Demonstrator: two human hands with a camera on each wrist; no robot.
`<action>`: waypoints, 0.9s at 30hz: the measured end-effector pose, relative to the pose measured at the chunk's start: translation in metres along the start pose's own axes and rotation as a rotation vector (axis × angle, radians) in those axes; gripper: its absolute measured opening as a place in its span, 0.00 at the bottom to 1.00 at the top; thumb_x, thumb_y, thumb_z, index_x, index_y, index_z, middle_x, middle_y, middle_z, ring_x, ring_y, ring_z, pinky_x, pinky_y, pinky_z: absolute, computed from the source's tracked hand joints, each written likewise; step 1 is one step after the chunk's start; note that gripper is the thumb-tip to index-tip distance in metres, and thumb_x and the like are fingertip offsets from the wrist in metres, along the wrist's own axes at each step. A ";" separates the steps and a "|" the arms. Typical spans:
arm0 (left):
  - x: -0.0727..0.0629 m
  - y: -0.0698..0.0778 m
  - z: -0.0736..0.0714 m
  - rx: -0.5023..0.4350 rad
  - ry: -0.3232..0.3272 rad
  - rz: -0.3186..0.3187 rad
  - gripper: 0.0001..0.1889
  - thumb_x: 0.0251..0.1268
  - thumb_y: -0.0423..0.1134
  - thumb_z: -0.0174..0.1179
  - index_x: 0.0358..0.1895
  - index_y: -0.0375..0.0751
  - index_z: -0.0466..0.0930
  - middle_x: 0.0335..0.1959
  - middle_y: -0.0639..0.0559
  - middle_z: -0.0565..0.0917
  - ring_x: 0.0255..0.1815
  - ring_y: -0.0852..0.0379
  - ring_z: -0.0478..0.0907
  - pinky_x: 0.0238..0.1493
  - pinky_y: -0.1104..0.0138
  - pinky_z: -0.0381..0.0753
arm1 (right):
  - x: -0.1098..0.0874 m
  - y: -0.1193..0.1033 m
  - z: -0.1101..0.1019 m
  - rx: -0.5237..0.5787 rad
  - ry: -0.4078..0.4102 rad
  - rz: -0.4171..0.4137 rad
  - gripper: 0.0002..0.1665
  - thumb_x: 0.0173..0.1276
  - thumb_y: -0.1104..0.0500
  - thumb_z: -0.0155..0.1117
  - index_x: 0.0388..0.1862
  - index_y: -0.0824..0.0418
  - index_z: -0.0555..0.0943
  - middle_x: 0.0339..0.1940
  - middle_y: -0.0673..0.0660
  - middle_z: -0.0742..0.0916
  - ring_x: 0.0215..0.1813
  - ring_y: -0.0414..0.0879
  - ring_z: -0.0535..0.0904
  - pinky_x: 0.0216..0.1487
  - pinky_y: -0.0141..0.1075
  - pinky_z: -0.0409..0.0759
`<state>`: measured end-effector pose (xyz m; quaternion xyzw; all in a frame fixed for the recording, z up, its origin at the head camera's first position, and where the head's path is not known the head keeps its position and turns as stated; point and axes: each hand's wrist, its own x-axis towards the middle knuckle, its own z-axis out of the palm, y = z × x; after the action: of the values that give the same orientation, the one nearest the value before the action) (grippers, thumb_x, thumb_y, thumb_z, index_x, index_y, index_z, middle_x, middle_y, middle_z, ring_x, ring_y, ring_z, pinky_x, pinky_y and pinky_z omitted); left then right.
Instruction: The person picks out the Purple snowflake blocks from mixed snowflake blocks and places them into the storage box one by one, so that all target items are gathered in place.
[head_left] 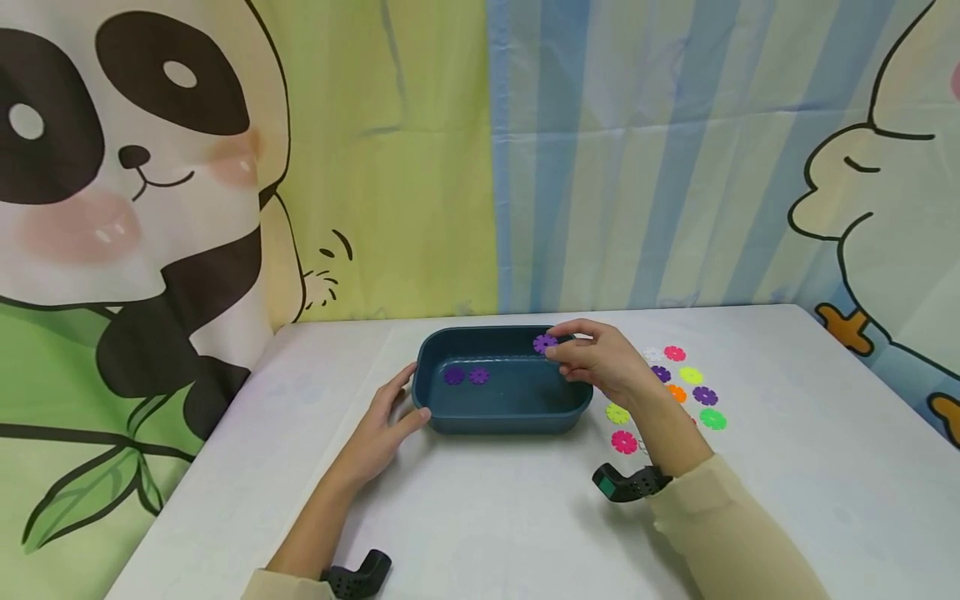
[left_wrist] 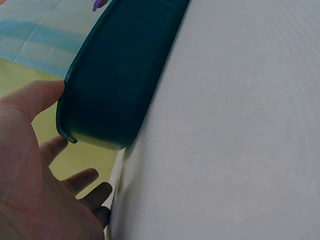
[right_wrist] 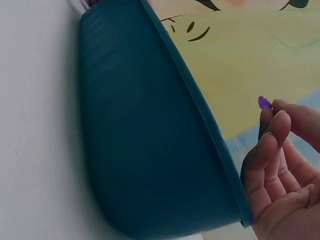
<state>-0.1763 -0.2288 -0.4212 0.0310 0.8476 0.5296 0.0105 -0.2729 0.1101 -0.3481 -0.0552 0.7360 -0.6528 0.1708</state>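
My right hand pinches a purple flower-shaped plastic disc between thumb and fingertips, over the back right part of a dark teal basin. Seen from the right wrist, the purple disc juts from the fingertips above the rim. On the basin floor lie two more purple discs, a darker one and a notched one. My left hand rests at the basin's left end. In the left wrist view its thumb touches the rim while the other fingers spread loosely beside the end wall.
Several loose discs lie right of the basin, partly behind my right forearm: pink, green, yellow, orange and purple. A white cloth covers the table. Behind it hangs a printed curtain.
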 end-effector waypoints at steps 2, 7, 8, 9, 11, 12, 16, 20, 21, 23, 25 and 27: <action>0.000 0.000 0.000 0.004 -0.002 0.007 0.39 0.75 0.50 0.60 0.84 0.64 0.51 0.85 0.44 0.50 0.85 0.36 0.50 0.80 0.34 0.46 | 0.002 0.000 0.003 0.013 0.003 0.004 0.28 0.69 0.56 0.74 0.65 0.62 0.77 0.39 0.52 0.89 0.34 0.45 0.82 0.44 0.30 0.87; 0.001 0.001 0.001 0.004 -0.006 0.018 0.39 0.75 0.50 0.60 0.84 0.62 0.51 0.85 0.43 0.50 0.85 0.36 0.50 0.80 0.34 0.46 | 0.007 0.000 0.011 0.008 0.001 0.003 0.29 0.68 0.56 0.74 0.65 0.63 0.77 0.40 0.52 0.89 0.35 0.45 0.83 0.45 0.30 0.87; 0.001 0.001 0.001 0.004 -0.006 0.017 0.39 0.75 0.50 0.60 0.84 0.62 0.51 0.85 0.43 0.50 0.85 0.36 0.50 0.80 0.34 0.46 | 0.007 0.000 0.012 0.005 0.001 0.002 0.29 0.68 0.56 0.74 0.65 0.63 0.78 0.40 0.52 0.89 0.35 0.45 0.83 0.45 0.30 0.87; 0.001 0.001 0.000 0.003 -0.004 0.014 0.39 0.75 0.50 0.60 0.84 0.62 0.51 0.85 0.43 0.50 0.85 0.36 0.50 0.80 0.34 0.46 | 0.008 -0.001 0.014 0.004 -0.001 0.001 0.29 0.68 0.56 0.74 0.64 0.63 0.78 0.40 0.52 0.89 0.36 0.46 0.83 0.44 0.30 0.87; 0.001 0.001 0.000 0.004 -0.004 0.008 0.39 0.75 0.51 0.60 0.84 0.64 0.51 0.85 0.44 0.50 0.85 0.37 0.50 0.80 0.34 0.46 | 0.010 -0.002 0.016 0.006 -0.002 0.002 0.28 0.69 0.56 0.74 0.64 0.62 0.78 0.40 0.52 0.89 0.36 0.46 0.83 0.44 0.31 0.87; 0.001 0.001 0.000 0.004 -0.003 0.005 0.40 0.75 0.51 0.60 0.84 0.64 0.51 0.85 0.44 0.50 0.85 0.37 0.50 0.80 0.34 0.46 | 0.010 -0.002 0.017 0.008 -0.003 0.003 0.27 0.69 0.56 0.74 0.64 0.62 0.78 0.40 0.52 0.89 0.36 0.46 0.83 0.43 0.31 0.87; 0.000 0.001 -0.001 0.004 0.000 0.000 0.39 0.74 0.51 0.60 0.84 0.64 0.51 0.85 0.44 0.50 0.85 0.37 0.50 0.80 0.34 0.46 | 0.013 -0.004 0.021 0.009 -0.013 0.001 0.26 0.69 0.57 0.73 0.63 0.61 0.78 0.37 0.51 0.88 0.32 0.44 0.81 0.37 0.29 0.85; 0.001 0.000 0.000 -0.001 0.002 -0.001 0.39 0.75 0.50 0.60 0.84 0.64 0.52 0.85 0.45 0.50 0.85 0.36 0.50 0.80 0.34 0.46 | 0.016 -0.004 0.026 0.001 -0.014 -0.009 0.24 0.70 0.58 0.72 0.62 0.61 0.79 0.35 0.51 0.87 0.28 0.42 0.77 0.31 0.27 0.81; 0.001 -0.001 -0.001 0.003 0.001 0.001 0.39 0.75 0.50 0.60 0.84 0.64 0.52 0.85 0.45 0.50 0.85 0.36 0.49 0.80 0.34 0.45 | 0.017 -0.003 0.027 -0.006 -0.012 -0.010 0.24 0.70 0.58 0.72 0.62 0.61 0.79 0.35 0.51 0.87 0.27 0.42 0.77 0.30 0.27 0.81; 0.001 -0.001 -0.001 0.002 0.001 0.002 0.39 0.75 0.49 0.60 0.84 0.64 0.52 0.85 0.45 0.50 0.85 0.37 0.49 0.81 0.34 0.45 | 0.019 -0.002 0.030 -0.018 -0.010 -0.011 0.24 0.70 0.58 0.72 0.62 0.61 0.79 0.36 0.52 0.87 0.27 0.42 0.76 0.30 0.27 0.80; 0.001 0.000 0.000 0.000 0.001 0.000 0.39 0.75 0.49 0.60 0.83 0.65 0.52 0.85 0.46 0.50 0.85 0.37 0.50 0.81 0.35 0.46 | 0.021 -0.001 0.032 -0.031 -0.011 -0.012 0.24 0.70 0.57 0.72 0.62 0.61 0.79 0.37 0.52 0.88 0.28 0.43 0.76 0.31 0.27 0.80; 0.002 0.000 0.000 0.007 -0.002 0.005 0.39 0.75 0.49 0.60 0.84 0.65 0.51 0.85 0.45 0.50 0.85 0.37 0.50 0.81 0.35 0.46 | 0.022 0.000 0.034 -0.044 -0.010 -0.013 0.25 0.69 0.57 0.73 0.62 0.62 0.79 0.37 0.52 0.87 0.29 0.43 0.76 0.31 0.28 0.81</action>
<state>-0.1781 -0.2289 -0.4211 0.0336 0.8493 0.5268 0.0100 -0.2827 0.0711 -0.3553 -0.0668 0.7488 -0.6374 0.1691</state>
